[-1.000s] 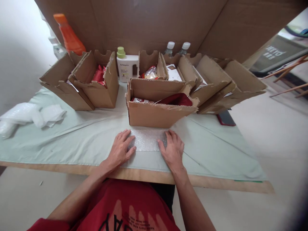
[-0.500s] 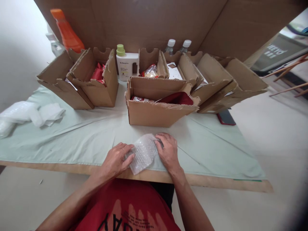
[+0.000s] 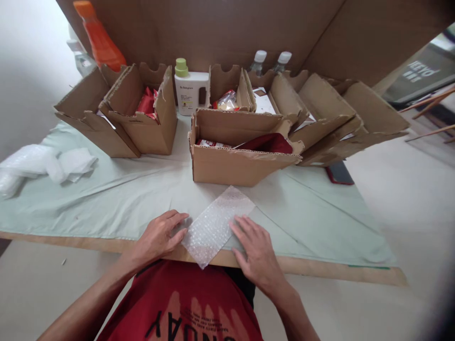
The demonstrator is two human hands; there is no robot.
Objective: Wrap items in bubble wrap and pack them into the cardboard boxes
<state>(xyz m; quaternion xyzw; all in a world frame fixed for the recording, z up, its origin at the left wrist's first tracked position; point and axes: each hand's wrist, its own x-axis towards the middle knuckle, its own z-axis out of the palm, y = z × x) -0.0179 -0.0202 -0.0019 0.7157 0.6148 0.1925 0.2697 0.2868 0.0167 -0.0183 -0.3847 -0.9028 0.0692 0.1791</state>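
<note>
I judge that I'm positioning the bubble wrap, which lies aslant at the tabletop's near edge, one corner overhanging it. My left hand and right hand are apart, loosely spread beside it. Squaring it calls for light fingertip contact; how firmly I touch it, I can't tell. The front cardboard box partly hides its dark red item.

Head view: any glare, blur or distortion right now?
Head view: bright specks on the bubble wrap; head view: finest print on the white bottle too soft to read; head view: rightmost cardboard box looks stretched, likely wide-angle distortion.
</note>
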